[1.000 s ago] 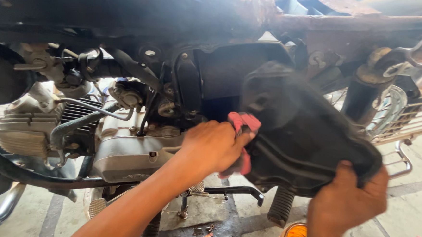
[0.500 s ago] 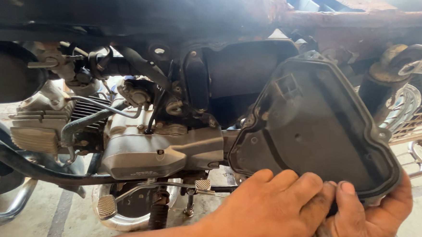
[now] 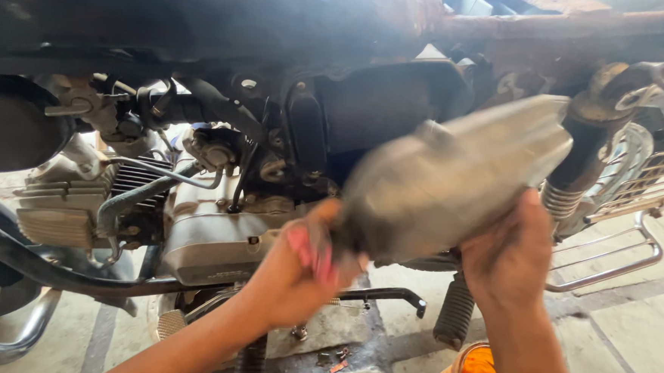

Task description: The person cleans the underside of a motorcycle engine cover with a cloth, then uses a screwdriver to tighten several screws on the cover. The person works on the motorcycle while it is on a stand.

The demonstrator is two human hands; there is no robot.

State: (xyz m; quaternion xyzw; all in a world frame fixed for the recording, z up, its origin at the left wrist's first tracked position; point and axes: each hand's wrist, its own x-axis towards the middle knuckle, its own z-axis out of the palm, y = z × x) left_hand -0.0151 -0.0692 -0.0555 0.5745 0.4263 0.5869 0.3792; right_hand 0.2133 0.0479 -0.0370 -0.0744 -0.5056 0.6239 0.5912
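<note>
Where the motorcycle's side stands stripped, one grey plastic side cover (image 3: 453,181), blurred, is held clear of the frame, in front of the dark opening behind it. Hands, two: left hand (image 3: 305,272) closed on the cover's lower left end, with one pink-red cloth (image 3: 307,249) pressed between fingers and cover; right hand (image 3: 512,253) closed on the cover's lower right edge, thumb side up. Engine (image 3: 193,228), one, silver-grey, with finned cylinder to the left, below and left of the cover. Rear shock spring (image 3: 570,195), one visible, upper right, just behind the cover's right end. Black frame tube (image 3: 32,265), one, running low across the left. Footpeg with ribbed rubber (image 3: 454,310), one, below the cover between the two forearms. Chrome guard rail (image 3: 616,262), one, far right. Orange container (image 3: 470,371), one, on the paved floor (image 3: 627,338) at bottom edge. Small loose fasteners (image 3: 331,357), a few, count unclear, on the floor under the engine.
</note>
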